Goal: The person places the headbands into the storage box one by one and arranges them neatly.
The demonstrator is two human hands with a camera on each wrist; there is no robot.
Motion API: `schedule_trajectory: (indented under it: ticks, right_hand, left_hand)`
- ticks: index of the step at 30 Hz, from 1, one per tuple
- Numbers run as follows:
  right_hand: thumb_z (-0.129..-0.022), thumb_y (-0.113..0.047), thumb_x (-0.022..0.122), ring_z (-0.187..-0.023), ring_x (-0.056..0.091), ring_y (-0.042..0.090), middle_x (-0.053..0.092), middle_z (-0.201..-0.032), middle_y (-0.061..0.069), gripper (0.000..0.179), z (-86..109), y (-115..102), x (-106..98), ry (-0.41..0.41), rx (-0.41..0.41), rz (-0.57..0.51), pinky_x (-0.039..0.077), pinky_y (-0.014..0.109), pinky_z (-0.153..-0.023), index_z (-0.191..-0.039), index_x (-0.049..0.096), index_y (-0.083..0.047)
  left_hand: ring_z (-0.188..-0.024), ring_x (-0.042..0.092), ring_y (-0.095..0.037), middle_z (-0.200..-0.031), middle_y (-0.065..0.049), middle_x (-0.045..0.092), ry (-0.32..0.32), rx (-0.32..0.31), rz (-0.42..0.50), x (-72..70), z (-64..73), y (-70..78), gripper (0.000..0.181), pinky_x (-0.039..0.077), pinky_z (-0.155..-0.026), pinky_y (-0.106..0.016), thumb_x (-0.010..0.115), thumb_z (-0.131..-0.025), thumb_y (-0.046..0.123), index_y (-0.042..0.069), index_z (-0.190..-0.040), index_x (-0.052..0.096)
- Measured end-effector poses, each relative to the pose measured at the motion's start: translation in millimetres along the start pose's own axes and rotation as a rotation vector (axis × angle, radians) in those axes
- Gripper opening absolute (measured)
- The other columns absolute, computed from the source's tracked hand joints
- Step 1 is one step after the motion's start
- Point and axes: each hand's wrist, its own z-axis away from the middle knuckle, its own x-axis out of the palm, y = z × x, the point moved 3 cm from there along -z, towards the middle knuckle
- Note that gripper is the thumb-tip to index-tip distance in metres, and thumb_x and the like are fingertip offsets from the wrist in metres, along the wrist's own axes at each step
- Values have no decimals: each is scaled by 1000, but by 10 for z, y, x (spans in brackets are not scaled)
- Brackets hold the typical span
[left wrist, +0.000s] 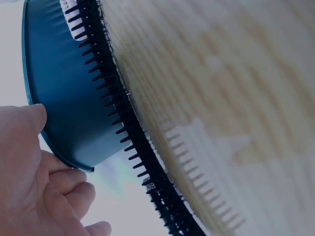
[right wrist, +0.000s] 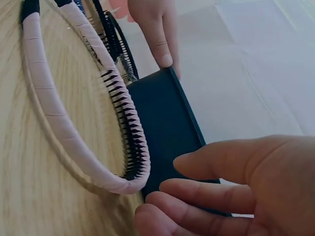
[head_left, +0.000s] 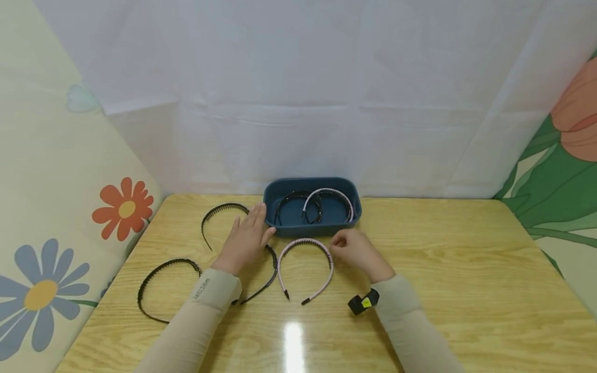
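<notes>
My left hand (head_left: 247,235) rests against the left end of a blue bin (head_left: 312,231), its fingers straight along the side. In the left wrist view the thumb touches the rim near the corner. A pink headband (head_left: 305,241) with black inner teeth and black tips lies on the table before the bin. Beside its right arm is my right hand (head_left: 356,251); the right wrist view shows that thumb and fingers (right wrist: 197,196) bent loosely, apart, with nothing between them. Inside the bin are a black headband (head_left: 298,195) and another pink headband (head_left: 342,196).
Black headbands lie around my left arm: one toothed headband (head_left: 226,205) behind, another headband (head_left: 140,295) to the left, and a third headband (head_left: 274,267) by the wrist. A white cloth (head_left: 303,103) hangs behind the wooden table (head_left: 443,259).
</notes>
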Motion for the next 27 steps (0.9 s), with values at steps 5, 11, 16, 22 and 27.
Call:
schedule_trajectory:
  ticks: [5,11,16,22,27]
  right_hand:
    - [-89,-2,71,-63,61,12,68,-74,5,4,-2,36,70,-8,62,-3,54,25,-57,-88,71,2]
    - [-87,1,71,-57,62,13,67,-70,6,4,9,59,137,-14,106,-49,56,27,-54,-85,69,4]
    - [-86,3,71,-51,62,12,65,-66,5,6,4,63,170,0,118,-60,56,26,-51,-81,68,3]
    - [-85,4,71,-50,61,12,64,-64,4,7,6,54,179,19,109,-29,55,25,-49,-79,68,2]
    - [-85,3,71,-51,62,13,63,-64,4,8,-1,62,182,28,115,-16,54,26,-49,-78,67,0]
  left_hand:
    - [-152,21,-39,-165,-25,18,5,5,0,3,-2,2,72,15,-120,-65,43,-110,37,-6,-160,13]
    - [-152,21,-40,-165,-25,19,10,8,4,-4,-1,10,71,15,-120,-65,43,-110,36,-6,-160,14]
    - [-152,20,-39,-165,-25,18,4,1,4,-2,3,10,71,14,-120,-65,43,-110,36,-6,-160,14]
    - [-152,19,-38,-165,-24,17,-3,-6,5,3,5,2,72,13,-121,-64,42,-111,37,-5,-160,12]
    - [-153,19,-38,-165,-24,17,-6,-8,6,1,9,-1,72,13,-121,-64,42,-111,37,-5,-160,12]
